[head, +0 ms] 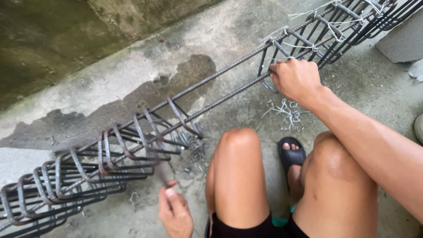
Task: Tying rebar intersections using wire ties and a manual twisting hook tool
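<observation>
Across the stained concrete floor (145,66) runs a long rebar cage (229,83), its lengthwise bars slanting from lower left to upper right. Loose square stirrups (110,154) bunch together at the lower left, while those at the upper right already carry pale tie wire (304,46). Between them one stirrup (266,72) stands alone, and the right hand (296,79) is closed around it where it meets the lower bar. For a sound tie, I judge it should be held square to the bars and firm against them before any wire is twisted. Cut wire pieces (288,114) lie scattered on the floor just below that hand, near a black sandal (291,155). Lower down, the left hand (175,211) pinches a small dark tool (164,178); what kind, I cannot tell.
</observation>
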